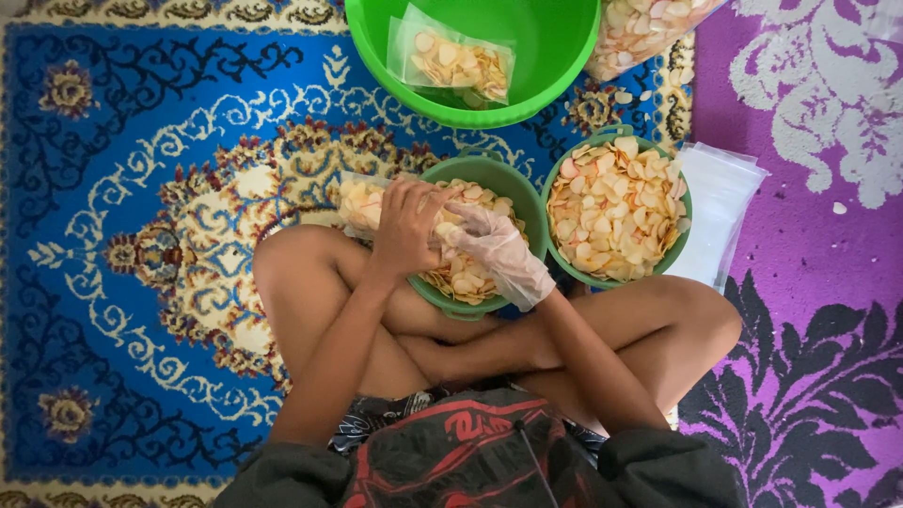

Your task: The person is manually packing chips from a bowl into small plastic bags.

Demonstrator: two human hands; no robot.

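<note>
Landmark: the near bowl point(527, 202), dark green, sits between the person's crossed legs and is full of pale round crackers.
Left hand point(406, 226): bare, over the near bowl's left rim, fingers curled shut around the neck of a clear bag point(362, 202).
Bag: part filled with crackers, it lies on its side across the near bowl's left rim, its body hanging out to the left over the rug, its mouth toward the bowl's middle.
Right hand point(499, 249): in a thin clear glove, over the middle of the near bowl, touching the left hand; fingers bent at the bag's mouth, but I cannot tell whether they pinch anything.
Second bowl point(682, 202): same green, just right of the near bowl and touching it, heaped with crackers.
Basin point(564, 56): bright green, beyond the near bowl, holding one sealed pack point(453, 61) of crackers.
Sack point(644, 28): large and clear, full of crackers, beyond the second bowl and beside the basin.
Empty bags point(720, 202): a flat stack right of the second bowl.
Rug point(113, 235): blue patterned, left of the near bowl; a purple one point(818, 282) lies to the right.
</note>
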